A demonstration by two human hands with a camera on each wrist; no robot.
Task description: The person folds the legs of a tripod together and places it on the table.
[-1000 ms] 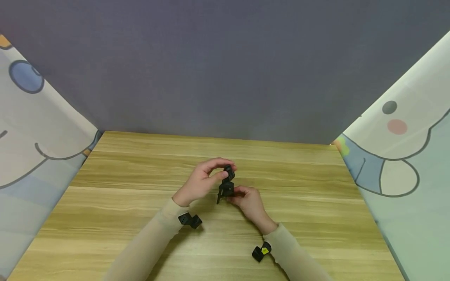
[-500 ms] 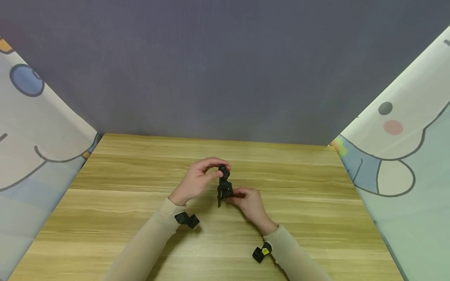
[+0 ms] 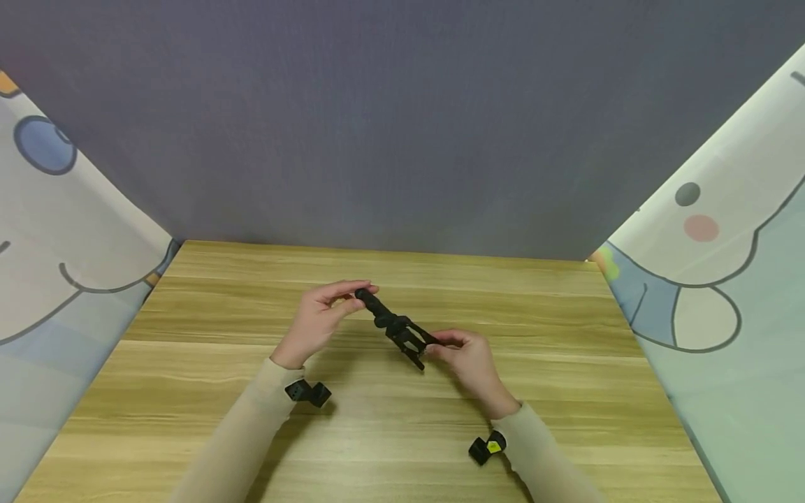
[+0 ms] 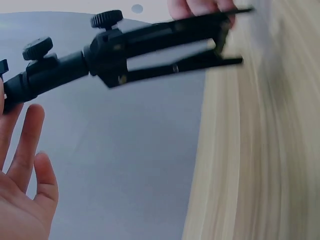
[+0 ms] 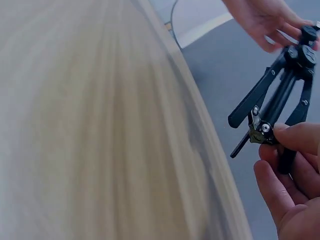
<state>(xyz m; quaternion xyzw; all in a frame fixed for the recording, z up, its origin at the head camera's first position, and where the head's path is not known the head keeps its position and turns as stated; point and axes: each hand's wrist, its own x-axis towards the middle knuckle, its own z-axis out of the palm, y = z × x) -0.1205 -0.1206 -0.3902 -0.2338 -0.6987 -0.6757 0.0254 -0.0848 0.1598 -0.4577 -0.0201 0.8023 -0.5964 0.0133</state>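
Observation:
A small black tripod (image 3: 394, 325) is held between both hands above the table, slanting from upper left to lower right. My left hand (image 3: 314, 318) pinches its top end between thumb and fingers. At the other end, my right hand (image 3: 470, 358) pinches the lower end of a leg. In the left wrist view the tripod (image 4: 107, 57) shows a ribbed knob (image 4: 106, 19) by the leg joint and another knob (image 4: 38, 48) nearer the top. Seen from the right wrist, the tripod's legs (image 5: 250, 100) are partly spread around a centre column, with a metal bracket (image 5: 260, 129) near the right thumb.
The wood-grain table (image 3: 377, 447) lies under both hands. A grey panel (image 3: 390, 126) rises behind its far edge. Cartoon-printed sheets (image 3: 82, 230) flank it on both sides. Each wrist wears a small black camera, one of them (image 3: 308, 393) on the left sleeve.
The tripod has swung from nearly upright in the head view to a diagonal, showing its length. My left hand has moved left with the top end; my right hand has shifted slightly right.

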